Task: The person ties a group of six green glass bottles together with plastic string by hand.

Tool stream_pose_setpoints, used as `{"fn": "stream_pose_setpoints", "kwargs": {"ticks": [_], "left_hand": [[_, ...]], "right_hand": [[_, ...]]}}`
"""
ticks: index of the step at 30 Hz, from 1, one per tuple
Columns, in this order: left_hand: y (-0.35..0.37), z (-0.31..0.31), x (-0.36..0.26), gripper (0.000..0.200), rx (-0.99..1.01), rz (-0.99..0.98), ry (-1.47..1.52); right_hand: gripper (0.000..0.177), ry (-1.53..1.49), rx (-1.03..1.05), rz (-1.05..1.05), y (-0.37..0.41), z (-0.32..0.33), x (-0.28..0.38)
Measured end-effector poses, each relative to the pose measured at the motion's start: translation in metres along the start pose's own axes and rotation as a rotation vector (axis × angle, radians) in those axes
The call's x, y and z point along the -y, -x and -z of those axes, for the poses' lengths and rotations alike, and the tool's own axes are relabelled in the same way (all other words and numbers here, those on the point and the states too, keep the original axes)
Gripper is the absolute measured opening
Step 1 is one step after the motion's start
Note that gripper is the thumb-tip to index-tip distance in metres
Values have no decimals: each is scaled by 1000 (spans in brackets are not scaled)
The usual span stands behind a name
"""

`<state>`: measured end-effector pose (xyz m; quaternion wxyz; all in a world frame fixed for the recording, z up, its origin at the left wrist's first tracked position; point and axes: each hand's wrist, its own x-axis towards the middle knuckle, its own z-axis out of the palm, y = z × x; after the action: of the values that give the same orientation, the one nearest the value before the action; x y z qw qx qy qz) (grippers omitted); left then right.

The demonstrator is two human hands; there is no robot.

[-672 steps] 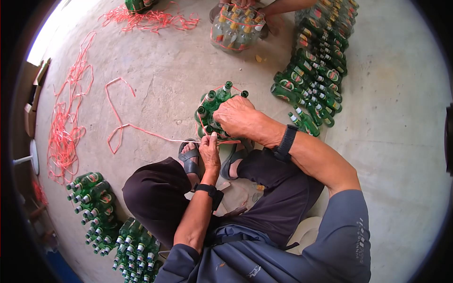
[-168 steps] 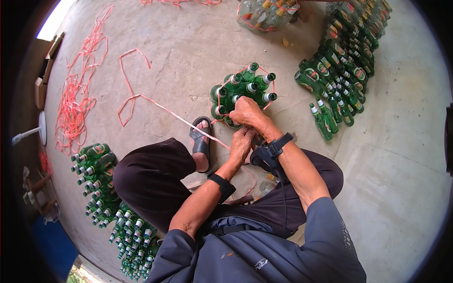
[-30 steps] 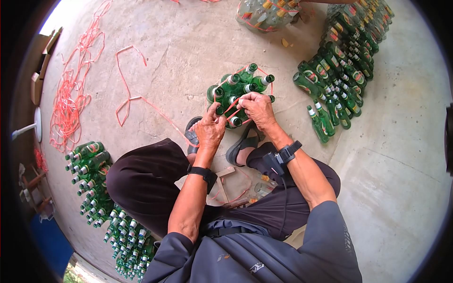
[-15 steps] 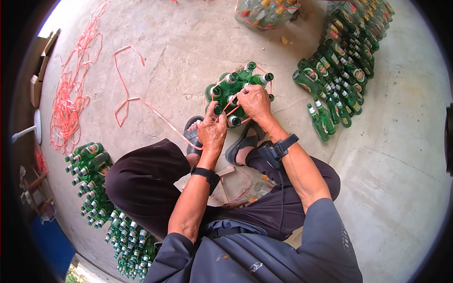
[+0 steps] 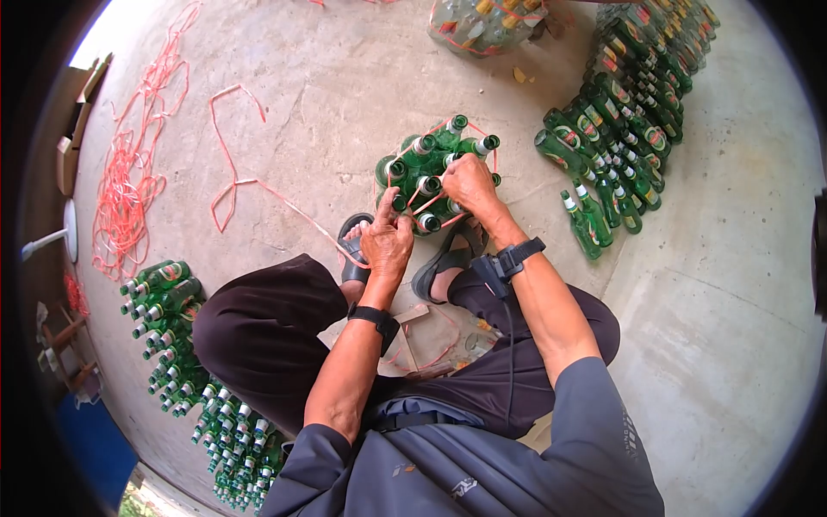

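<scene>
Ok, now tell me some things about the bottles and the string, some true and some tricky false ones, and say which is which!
1. The green bottle bundle by the feet stands upright. True.
2. The string is blue. False: it is a red string, trailing over the floor.
3. The right hand rests on top of the bundle. True.
4. The left hand is empty. False: its fingers are closed on the red string.
5. The bottles at the right side stand upright. False: those bottle rows lie on their sides.
</scene>
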<state>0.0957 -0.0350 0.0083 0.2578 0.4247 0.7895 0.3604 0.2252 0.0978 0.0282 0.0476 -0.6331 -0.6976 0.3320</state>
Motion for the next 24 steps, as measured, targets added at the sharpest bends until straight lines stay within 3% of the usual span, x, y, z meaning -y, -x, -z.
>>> {"fn": "stream_pose_setpoints", "kwargs": {"ticks": [4, 7, 12, 17, 18, 19, 22, 24], "left_hand": [[3, 1, 0, 48, -2, -55, -20], [4, 2, -2, 50, 12, -50, -20], [5, -1, 9, 53, -6, -118, -65], [10, 0, 13, 55, -31, -199, -76], [10, 2, 13, 55, 43, -141, -125], [9, 4, 14, 55, 115, -80, -176], [9, 4, 14, 53, 80, -113, -128], [8, 4, 14, 52, 93, -106, -113]], "right_hand": [[15, 44, -22, 88, 11, 3, 2], [19, -135, 22, 129, 17, 8, 3], [34, -67, -114, 336, 35, 6, 12], [31, -68, -31, 490, 31, -8, 7], [31, -68, -32, 494, 32, -9, 8], [29, -69, -64, 501, 34, -12, 10], [24, -67, -182, 519, 43, -14, 20], [26, 65, -367, 461, 56, -7, 30]]}}
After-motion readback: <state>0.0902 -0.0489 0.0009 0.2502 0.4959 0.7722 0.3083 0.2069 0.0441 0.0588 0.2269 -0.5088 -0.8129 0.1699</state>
